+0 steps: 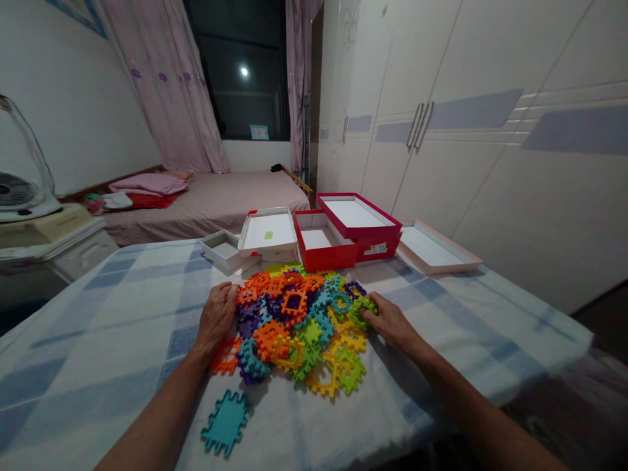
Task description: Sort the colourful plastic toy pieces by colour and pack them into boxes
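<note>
In the head view, our left hand (219,314), fingers loosely bent, rests at the left edge of a heap of multicoloured toothed plastic pieces (310,332) on a blue-and-white cloth (142,294); we cannot tell if it grips any. Our right hand (391,320) pinches a lime-green notched plastic piece (359,312) at the right edge.
</note>
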A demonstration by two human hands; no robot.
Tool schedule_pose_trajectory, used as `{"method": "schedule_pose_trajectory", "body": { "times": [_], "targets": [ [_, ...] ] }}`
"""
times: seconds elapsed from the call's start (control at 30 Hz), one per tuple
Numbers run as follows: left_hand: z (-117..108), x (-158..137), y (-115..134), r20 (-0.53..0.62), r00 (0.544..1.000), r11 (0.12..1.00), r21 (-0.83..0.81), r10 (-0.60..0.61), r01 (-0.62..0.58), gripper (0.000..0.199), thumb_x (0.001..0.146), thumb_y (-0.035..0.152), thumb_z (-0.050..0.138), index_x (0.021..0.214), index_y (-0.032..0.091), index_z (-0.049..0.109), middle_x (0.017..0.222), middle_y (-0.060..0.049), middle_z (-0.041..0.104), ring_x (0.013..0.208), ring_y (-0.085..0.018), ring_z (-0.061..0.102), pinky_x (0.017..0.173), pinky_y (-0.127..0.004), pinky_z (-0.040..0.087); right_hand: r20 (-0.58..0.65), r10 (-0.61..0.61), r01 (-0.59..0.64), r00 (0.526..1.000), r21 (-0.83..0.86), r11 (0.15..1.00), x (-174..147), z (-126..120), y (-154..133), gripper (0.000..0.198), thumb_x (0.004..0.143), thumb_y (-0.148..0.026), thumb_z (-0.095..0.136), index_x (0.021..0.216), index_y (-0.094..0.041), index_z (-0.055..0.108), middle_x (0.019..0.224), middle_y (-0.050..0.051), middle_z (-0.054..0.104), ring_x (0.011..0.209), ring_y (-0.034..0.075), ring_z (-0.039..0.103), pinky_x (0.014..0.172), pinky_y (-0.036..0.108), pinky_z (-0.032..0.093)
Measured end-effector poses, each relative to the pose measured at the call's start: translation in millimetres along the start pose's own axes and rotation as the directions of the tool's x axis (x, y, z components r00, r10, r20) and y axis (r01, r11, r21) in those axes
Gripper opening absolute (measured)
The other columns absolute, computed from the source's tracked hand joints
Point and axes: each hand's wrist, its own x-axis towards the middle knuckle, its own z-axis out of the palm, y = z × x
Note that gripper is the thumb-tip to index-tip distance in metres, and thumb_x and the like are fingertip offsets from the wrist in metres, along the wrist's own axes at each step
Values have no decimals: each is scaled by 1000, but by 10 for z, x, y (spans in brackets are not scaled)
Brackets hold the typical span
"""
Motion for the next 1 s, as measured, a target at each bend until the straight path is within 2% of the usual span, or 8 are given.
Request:
{"method": "schedule_pose_trajectory", "body": {
  "times": [0.23, 0.37, 0.53, 0.63, 0.7, 0.8, 0.9, 1.0],
  "targets": [
    [-6, -9, 16, 20, 1000, 1000, 5, -14, 14, 51, 83, 51, 27, 89, 17, 64, 108, -12, 60, 105, -25, 56, 101, -39, 40, -18, -68, 69, 998, 59, 996, -52, -149, -13, 20, 70, -29, 47, 86, -20, 55, 74, 0, 60, 67, 16, 55, 62, 26, 41],
    [2, -8, 20, 32, 999, 1000, 8, -12, 12, 54, 84, 51, 25, 90, 15, 65, 111, -14, 59, 108, -26, 55, 102, -39, 39, -275, 80, -107, 958, -83, 991, 63, -651, 537, 30, 64, -31, 52, 90, -20, 59, 84, 5, 66, 75, 21, 60, 69, 32, 46],
    [30, -3, -11, 25, 1000, 1000, 8, -15, 15, 55, 83, 52, 25, 91, 15, 65, 112, -13, 58, 109, -27, 54, 103, -40, 37, -370, 296, -330, 880, -30, 944, 216, -1316, 1383, 33, 66, -32, 53, 94, -16, 61, 88, 13, 67, 76, 25, 63, 70, 38, 49],
    [40, 0, -28, 15, 1000, 1000, 8, -23, 23, 54, 83, 52, 26, 91, 15, 65, 111, -12, 58, 109, -26, 54, 104, -39, 37, -382, 337, -385, 860, -54, 921, 262, -1464, 1523, 44, 65, -29, 55, 104, -10, 60, 108, 22, 62, 99, 32, 60, 82, 45, 47],
    [40, -1, -29, 9, 999, 999, 10, -31, 31, 54, 83, 52, 26, 91, 15, 64, 111, -12, 58, 109, -26, 55, 103, -38, 38, -494, 297, -419, 817, -156, 894, 276, -1419, 1423, 51, 67, -30, 55, 113, -9, 57, 121, 27, 53, 116, 39, 48, 91, 53, 39],
    [30, -6, -15, 5, 1000, 999, 13, -31, 31, 54, 83, 52, 26, 91, 16, 64, 111, -12, 59, 107, -25, 56, 101, -39, 40, -502, 22, -217, 864, -334, 917, 296, -1144, 1076, 52, 75, -34, 49, 122, -11, 52, 128, 22, 50, 122, 35, 43, 99, 53, 33],
    [14, -12, 8, 11, 1000, 1000, 16, -21, 20, 54, 83, 53, 26, 90, 16, 65, 111, -12, 59, 107, -25, 56, 101, -40, 40, -130, -203, 173, 970, -214, 961, 360, -709, 655, 49, 79, -40, 50, 123, -18, 52, 125, 12, 55, 114, 25, 52, 96, 43, 41],
    [-1, -14, 25, 23, 1000, 1000, 19, -16, 16, 54, 83, 52, 26, 89, 16, 65, 109, -12, 60, 107, -25, 56, 101, -39, 40, 75, -330, 337, 941, -133, 932, 482, -288, 335, 53, 78, -40, 54, 127, -21, 50, 130, 10, 51, 119, 24, 47, 97, 44, 40]
  ]
}}
